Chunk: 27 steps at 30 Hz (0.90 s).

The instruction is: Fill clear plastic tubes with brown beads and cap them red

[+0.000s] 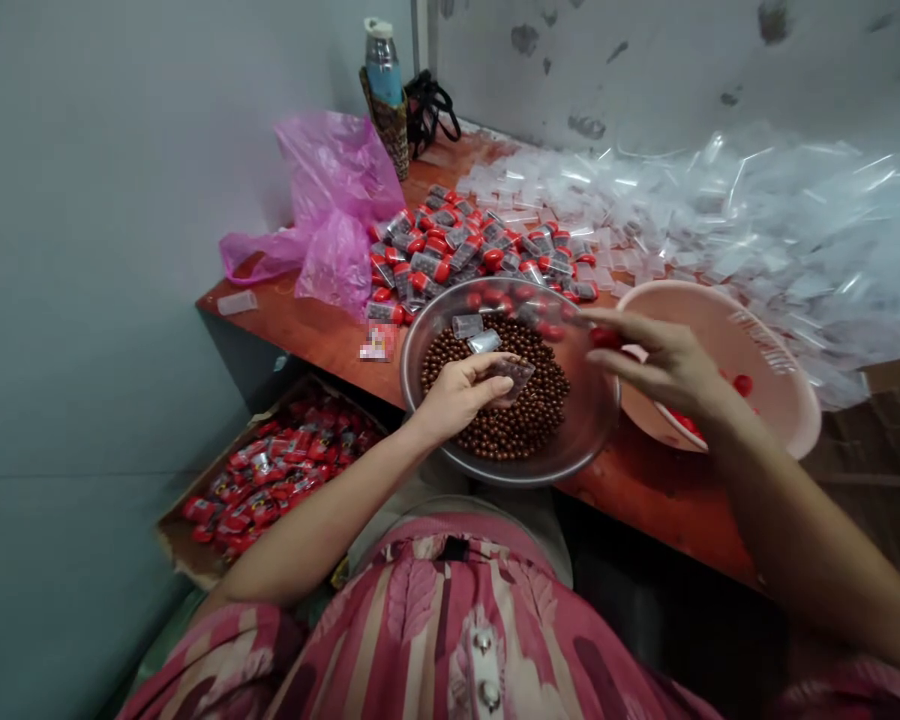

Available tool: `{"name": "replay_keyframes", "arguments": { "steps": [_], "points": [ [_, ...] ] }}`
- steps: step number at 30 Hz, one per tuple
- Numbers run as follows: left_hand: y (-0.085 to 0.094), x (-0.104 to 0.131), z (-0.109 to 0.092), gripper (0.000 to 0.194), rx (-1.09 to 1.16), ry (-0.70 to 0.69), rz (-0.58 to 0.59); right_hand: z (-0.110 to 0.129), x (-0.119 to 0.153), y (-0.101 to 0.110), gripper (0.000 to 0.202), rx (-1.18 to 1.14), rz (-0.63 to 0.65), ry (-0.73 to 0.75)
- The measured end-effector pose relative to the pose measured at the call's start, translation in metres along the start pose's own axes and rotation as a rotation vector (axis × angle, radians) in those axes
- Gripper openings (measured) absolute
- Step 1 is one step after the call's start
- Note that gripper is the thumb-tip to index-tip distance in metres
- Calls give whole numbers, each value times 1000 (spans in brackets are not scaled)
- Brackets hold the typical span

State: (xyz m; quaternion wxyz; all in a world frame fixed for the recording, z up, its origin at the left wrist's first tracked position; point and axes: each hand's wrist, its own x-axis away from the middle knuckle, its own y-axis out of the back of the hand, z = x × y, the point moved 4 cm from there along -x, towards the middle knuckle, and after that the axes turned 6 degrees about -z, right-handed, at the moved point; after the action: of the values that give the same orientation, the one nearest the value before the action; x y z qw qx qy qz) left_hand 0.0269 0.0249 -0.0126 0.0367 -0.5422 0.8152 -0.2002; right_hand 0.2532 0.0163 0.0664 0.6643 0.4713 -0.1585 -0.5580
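The clear plastic container (513, 382) is pinched between the thumb and fingers of the left hand (474, 393), a narrow hold just above the brown balls (525, 430), small, round and glossy. Beyond those fingertips, two more clear containers (475, 334) lie on the balls, all inside a wide, smooth metal bowl (591, 405) with a rolled rim. To the right of that grip, the right hand (607, 347), a little blurred, has its fingers drawn in around a rounded red cap (606, 338), near a pink plastic basket (720, 310) with a slotted side and loose red caps (742, 384) in it. Past the bowl from both hands, red-capped containers (457, 250) with dark contents sprawl over the worn, reddish table (315, 330); farther right spreads a shiny drift of clear plastic pieces (757, 210). Left of the pile slumps a thin, crinkled pink bag (337, 190), and behind it stands a bottle (382, 65) in a patterned sleeve (392, 130), beside black straps (429, 105). Below and left of the left hand, a cardboard box (184, 565) holds glossy red packets (270, 480). A plain grey-blue wall (120, 200) closes the left side; the far wall (645, 70) is pale and dark-smudged.
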Motion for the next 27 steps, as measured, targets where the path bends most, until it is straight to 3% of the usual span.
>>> {"name": "replay_keyframes", "arguments": {
  "steps": [3,6,11,16,22,24,27],
  "points": [
    [0,0,0,38,-99,-69,51,39,-8,-27,48,39,236,207],
    [3,0,0,36,-164,-154,53,46,-10,-39,45,115,312,331],
    [7,5,-4,30,-347,-243,-56,40,-6,-36,36,211,271,384],
    [3,8,-14,25,-519,-345,-121,36,-8,-29,24,311,309,281],
    [5,7,-12,26,-529,-315,-156,26,-10,-27,34,95,51,10],
    [6,6,-10,26,-544,-320,-157,29,-8,-32,37,81,23,51],
    [6,5,-10,28,-559,-348,-158,40,-5,-41,40,226,106,241]
  ]
}}
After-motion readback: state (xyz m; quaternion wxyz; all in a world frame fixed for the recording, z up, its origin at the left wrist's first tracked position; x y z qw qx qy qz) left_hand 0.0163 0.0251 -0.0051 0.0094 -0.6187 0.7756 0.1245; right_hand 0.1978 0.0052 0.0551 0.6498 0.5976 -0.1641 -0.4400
